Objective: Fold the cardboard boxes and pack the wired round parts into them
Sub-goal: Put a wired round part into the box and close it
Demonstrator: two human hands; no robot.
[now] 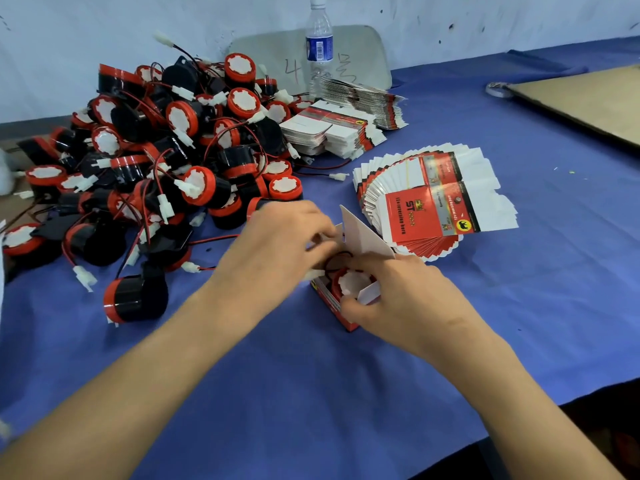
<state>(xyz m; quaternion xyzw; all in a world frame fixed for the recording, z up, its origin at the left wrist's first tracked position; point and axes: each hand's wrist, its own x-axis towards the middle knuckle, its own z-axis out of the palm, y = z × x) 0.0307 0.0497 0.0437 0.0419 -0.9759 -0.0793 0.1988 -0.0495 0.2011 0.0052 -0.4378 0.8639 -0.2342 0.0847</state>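
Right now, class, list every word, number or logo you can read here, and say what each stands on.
"4": handwritten on the grey board behind the water bottle; the mark beside it is unclear.
"ST": top flat carton of the fanned stack.
"12v reversing horn", likely: same carton, sideways.
The bottle's label and other small print: too blurred.

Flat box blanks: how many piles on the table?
3: fanned pile just beyond the right hand; middle pile against the heap of round parts; rear pile beside the water bottle. The middle pile could be two abutting; more may hide behind the heap.
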